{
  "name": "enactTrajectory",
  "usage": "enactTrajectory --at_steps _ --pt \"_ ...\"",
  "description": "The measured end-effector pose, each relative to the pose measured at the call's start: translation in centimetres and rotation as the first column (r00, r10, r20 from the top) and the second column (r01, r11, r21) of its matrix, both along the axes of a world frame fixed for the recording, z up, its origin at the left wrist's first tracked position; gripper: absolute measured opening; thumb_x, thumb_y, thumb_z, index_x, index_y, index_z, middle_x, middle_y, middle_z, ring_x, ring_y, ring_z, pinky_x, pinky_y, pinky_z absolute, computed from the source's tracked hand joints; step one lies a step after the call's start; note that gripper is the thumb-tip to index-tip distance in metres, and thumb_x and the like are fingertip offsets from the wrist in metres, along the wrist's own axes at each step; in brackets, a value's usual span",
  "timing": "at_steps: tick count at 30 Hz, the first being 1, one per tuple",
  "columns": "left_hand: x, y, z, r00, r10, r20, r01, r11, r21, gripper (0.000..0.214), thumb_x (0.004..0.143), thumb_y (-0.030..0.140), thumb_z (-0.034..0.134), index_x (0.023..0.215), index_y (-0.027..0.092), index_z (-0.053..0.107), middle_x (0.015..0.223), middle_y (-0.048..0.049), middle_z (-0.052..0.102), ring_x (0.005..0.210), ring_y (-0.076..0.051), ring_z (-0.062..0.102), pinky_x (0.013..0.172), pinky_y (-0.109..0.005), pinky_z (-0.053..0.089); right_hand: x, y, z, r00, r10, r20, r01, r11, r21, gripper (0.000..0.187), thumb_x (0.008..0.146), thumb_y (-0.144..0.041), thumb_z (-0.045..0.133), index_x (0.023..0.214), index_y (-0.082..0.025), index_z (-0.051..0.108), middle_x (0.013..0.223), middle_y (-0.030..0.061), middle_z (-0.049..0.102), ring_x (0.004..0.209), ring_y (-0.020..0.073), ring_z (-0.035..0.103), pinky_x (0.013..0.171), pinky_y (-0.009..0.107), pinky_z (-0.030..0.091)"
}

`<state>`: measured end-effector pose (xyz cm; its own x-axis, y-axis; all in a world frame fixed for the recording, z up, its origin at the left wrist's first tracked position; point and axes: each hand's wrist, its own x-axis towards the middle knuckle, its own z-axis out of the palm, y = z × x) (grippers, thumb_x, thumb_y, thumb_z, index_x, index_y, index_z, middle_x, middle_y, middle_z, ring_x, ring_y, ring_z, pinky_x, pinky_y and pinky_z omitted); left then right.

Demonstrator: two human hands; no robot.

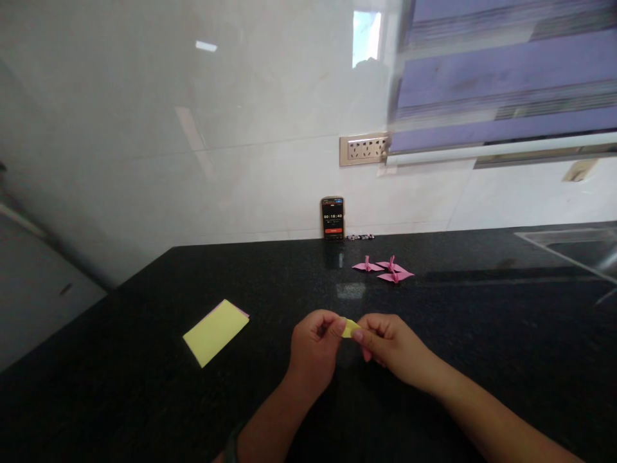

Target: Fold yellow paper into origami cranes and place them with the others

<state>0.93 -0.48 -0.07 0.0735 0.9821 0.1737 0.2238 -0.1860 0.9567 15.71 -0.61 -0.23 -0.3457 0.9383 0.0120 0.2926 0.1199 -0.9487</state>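
A small folded piece of yellow paper (349,328) is pinched between my two hands, above the front part of the black counter. My left hand (315,344) grips its left end between thumb and bent fingers. On the other side, my right hand (393,347) holds the right end, thumb on top and fingers curled beneath. Much of the paper is hidden by my fingers. Beyond my hands lie three pink origami cranes (395,276) in a small group.
To the left lies a stack of paper (216,333), yellow on top with a pink edge below. Against the wall leans a phone (333,218) showing a timer, a beaded strap (360,237) beside it. A metal-edged sink (554,254) is at the right.
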Motion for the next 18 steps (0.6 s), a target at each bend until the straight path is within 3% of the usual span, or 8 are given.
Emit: enactTrajectory --at_steps 4,7,11,14,18 --pt "0.2 0.0 -0.2 0.992 -0.062 0.107 0.075 0.99 -0.122 0.015 0.071 0.029 0.054 0.067 0.014 0.053 0.053 0.0028 0.052 0.049 -0.009 0.048 0.047 -0.019 0.037 0.7 0.7 -0.1 0.986 -0.082 -0.146 0.076 0.996 -0.045 0.025 0.077 -0.037 0.047 0.066 -0.015 0.051 0.052 -0.0034 0.048 0.04 0.0061 0.037 0.039 0.017 0.028" --pt "0.5 -0.1 -0.7 0.969 -0.2 0.143 0.23 0.944 -0.239 0.013 0.067 0.026 0.058 0.066 0.013 0.054 0.055 0.0006 0.056 0.05 -0.009 0.05 0.047 -0.019 0.037 1.1 1.1 -0.2 0.97 -0.145 -0.197 0.148 0.989 0.0 0.026 0.078 -0.039 0.045 0.066 -0.016 0.05 0.053 -0.0043 0.045 0.042 0.0064 0.037 0.04 0.018 0.029" --pt "0.9 -0.4 -1.1 0.926 -0.328 0.187 0.373 0.873 -0.314 0.013 0.064 0.024 0.06 0.066 0.012 0.058 0.058 -0.0011 0.059 0.052 -0.01 0.054 0.051 -0.021 0.04 1.2 0.9 0.0 0.991 -0.114 -0.074 0.122 0.986 0.115 0.025 0.077 -0.035 0.047 0.062 -0.016 0.05 0.053 -0.0034 0.045 0.049 0.0088 0.041 0.046 0.019 0.033" --pt "0.9 -0.4 -0.9 0.926 -0.304 0.223 0.365 0.872 -0.327 0.016 0.066 0.027 0.059 0.067 0.012 0.06 0.06 -0.0028 0.062 0.053 -0.011 0.056 0.053 -0.022 0.043 1.1 0.6 0.3 0.994 -0.11 0.003 0.107 0.974 0.2 0.025 0.078 -0.033 0.046 0.061 -0.015 0.05 0.056 -0.0021 0.047 0.053 0.0098 0.043 0.049 0.02 0.034" --pt "0.6 -0.1 -0.4 0.945 -0.192 0.265 0.27 0.916 -0.297 0.021 0.068 0.031 0.058 0.069 0.011 0.062 0.061 -0.0049 0.064 0.053 -0.012 0.057 0.053 -0.023 0.043 0.8 0.5 0.2 0.987 -0.111 -0.114 0.13 0.974 0.183 0.018 0.08 -0.033 0.044 0.073 -0.017 0.049 0.061 -0.0022 0.046 0.054 0.0092 0.042 0.048 0.019 0.035"
